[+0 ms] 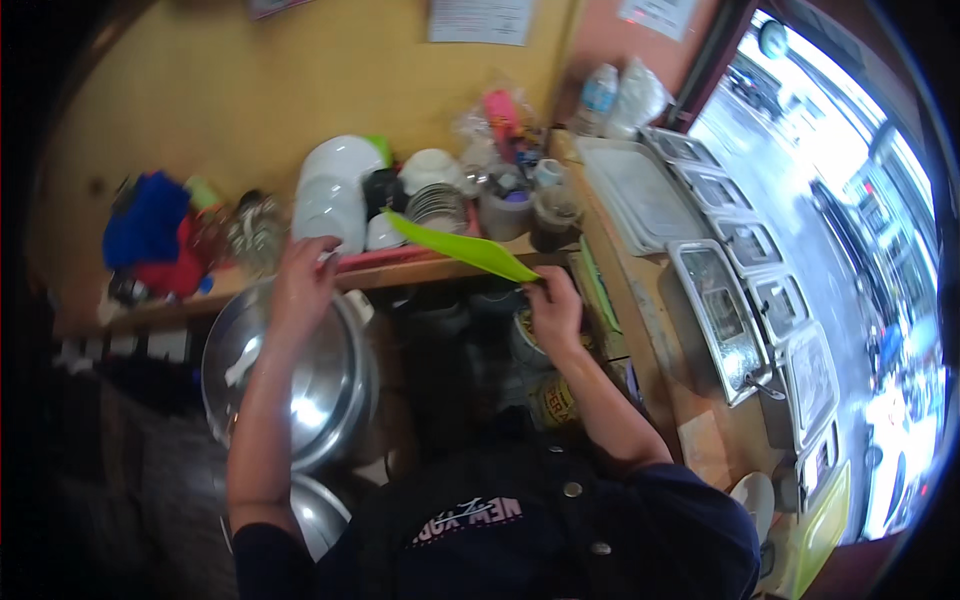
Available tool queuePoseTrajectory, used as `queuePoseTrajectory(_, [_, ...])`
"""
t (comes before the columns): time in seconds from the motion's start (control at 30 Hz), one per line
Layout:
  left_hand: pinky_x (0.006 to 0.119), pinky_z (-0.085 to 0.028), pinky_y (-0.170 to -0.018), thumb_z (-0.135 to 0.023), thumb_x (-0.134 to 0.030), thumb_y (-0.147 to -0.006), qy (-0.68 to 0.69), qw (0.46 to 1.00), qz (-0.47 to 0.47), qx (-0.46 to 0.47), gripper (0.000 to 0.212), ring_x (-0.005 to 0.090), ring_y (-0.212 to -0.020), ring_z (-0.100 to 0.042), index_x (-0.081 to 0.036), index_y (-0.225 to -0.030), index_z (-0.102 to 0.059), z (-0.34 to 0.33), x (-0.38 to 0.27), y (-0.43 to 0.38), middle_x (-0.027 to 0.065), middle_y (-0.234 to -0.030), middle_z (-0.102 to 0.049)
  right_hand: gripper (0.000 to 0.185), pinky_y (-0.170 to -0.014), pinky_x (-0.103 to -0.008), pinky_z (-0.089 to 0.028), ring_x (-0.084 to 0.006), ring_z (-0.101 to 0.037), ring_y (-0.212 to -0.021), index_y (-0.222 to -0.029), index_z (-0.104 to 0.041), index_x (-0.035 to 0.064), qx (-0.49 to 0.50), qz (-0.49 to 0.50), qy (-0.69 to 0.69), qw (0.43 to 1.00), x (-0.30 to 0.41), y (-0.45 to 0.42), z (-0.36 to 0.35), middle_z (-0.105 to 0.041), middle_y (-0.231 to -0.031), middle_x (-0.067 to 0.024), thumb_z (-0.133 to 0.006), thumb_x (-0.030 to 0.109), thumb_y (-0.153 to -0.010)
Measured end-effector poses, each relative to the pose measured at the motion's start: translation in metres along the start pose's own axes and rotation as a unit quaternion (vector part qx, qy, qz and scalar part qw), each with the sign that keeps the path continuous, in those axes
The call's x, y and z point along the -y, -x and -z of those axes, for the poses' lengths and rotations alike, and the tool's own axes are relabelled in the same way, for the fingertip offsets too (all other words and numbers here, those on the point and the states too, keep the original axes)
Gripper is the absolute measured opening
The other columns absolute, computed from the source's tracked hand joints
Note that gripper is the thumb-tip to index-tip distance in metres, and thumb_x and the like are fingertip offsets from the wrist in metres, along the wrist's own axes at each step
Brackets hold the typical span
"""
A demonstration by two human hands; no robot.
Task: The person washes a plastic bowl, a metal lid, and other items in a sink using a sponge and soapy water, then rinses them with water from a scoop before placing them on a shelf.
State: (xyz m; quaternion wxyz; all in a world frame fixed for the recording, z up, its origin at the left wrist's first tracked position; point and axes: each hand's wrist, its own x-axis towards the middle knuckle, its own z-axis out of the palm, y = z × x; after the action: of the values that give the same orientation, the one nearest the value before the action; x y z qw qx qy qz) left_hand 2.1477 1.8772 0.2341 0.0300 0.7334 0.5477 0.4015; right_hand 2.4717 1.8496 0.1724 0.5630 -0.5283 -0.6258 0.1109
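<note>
My right hand grips one end of a lime-green sheet-like plastic piece. It is seen nearly edge-on, with its far end over the dishes on the wooden shelf. My left hand is raised at the shelf edge, in front of a glass-like plate. Something small and whitish shows at its fingertips, and I cannot tell whether the hand holds it or touches the plate. Behind that plate leans a white plate. A stack of small plates and a white bowl stand to the right.
Large metal basins sit below my left forearm. Lidded metal food pans line the counter on the right, beside a plastic tray. Containers with utensils fill the shelf corner. Blue cloth lies at the left.
</note>
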Motion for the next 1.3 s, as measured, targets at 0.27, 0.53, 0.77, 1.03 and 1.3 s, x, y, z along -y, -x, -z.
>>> queuePoseTrajectory(0.27, [0.041,-0.042,-0.076,-0.050,-0.003,-0.072,-0.165,0.975,-0.131,0.070,0.017,0.0323,-0.083,-0.052,-0.006,-0.086,-0.060,-0.099,0.055,-0.140,0.0127,-0.084,-0.057,0.019,-0.062,-0.0288,-0.043,-0.0255,-0.053,-0.068,-0.091,-0.053,-0.0003,0.016,-0.003,-0.118,0.993,-0.053,-0.116,-0.073,-0.052,-0.077,-0.0138,-0.058,-0.003,-0.073])
queuePoseTrajectory(0.53, [0.042,-0.038,-0.087,-0.050,-0.013,-0.073,-0.337,0.916,-0.176,0.127,0.026,0.0224,-0.107,-0.045,-0.010,-0.096,-0.061,-0.225,0.131,-0.280,0.0058,-0.111,-0.053,0.017,-0.059,-0.0287,-0.043,-0.0208,-0.051,-0.064,-0.092,-0.054,0.0003,-0.008,-0.080,-0.108,0.991,-0.099,-0.209,-0.130,-0.054,-0.073,-0.0114,-0.060,0.004,-0.077])
queuePoseTrajectory(0.77, [0.034,-0.029,-0.090,-0.045,-0.018,-0.078,-0.497,0.811,-0.169,0.259,0.026,0.0165,-0.108,-0.041,-0.014,-0.098,-0.062,-0.271,0.193,-0.296,0.0017,-0.107,-0.053,0.021,-0.060,-0.0327,-0.043,-0.0259,-0.054,-0.065,-0.095,-0.054,-0.0013,0.010,-0.086,-0.079,0.993,-0.103,-0.262,-0.150,-0.057,-0.080,-0.0155,-0.060,0.009,-0.078])
queuePoseTrajectory(1.03, [0.032,-0.031,-0.087,-0.046,-0.018,-0.078,-0.487,0.817,-0.091,0.295,0.023,0.0179,-0.103,-0.045,-0.013,-0.092,-0.064,-0.246,0.155,-0.280,0.0044,-0.103,-0.053,0.024,-0.067,-0.0408,-0.044,-0.0337,-0.058,-0.079,-0.098,-0.056,0.0021,0.107,-0.018,0.033,0.994,-0.090,-0.328,-0.213,-0.059,-0.088,-0.0190,-0.058,0.016,-0.078])
queuePoseTrajectory(1.3, [0.032,-0.035,-0.080,-0.054,-0.014,-0.069,-0.373,0.900,-0.149,0.170,0.012,0.0194,-0.093,-0.049,-0.012,-0.070,-0.065,-0.219,0.169,-0.257,0.0058,-0.089,-0.056,0.032,-0.077,-0.0400,-0.045,-0.0341,-0.058,-0.087,-0.102,-0.058,0.0053,0.245,-0.015,0.101,0.964,-0.085,-0.356,-0.309,-0.060,-0.093,-0.0191,-0.058,0.026,-0.078])
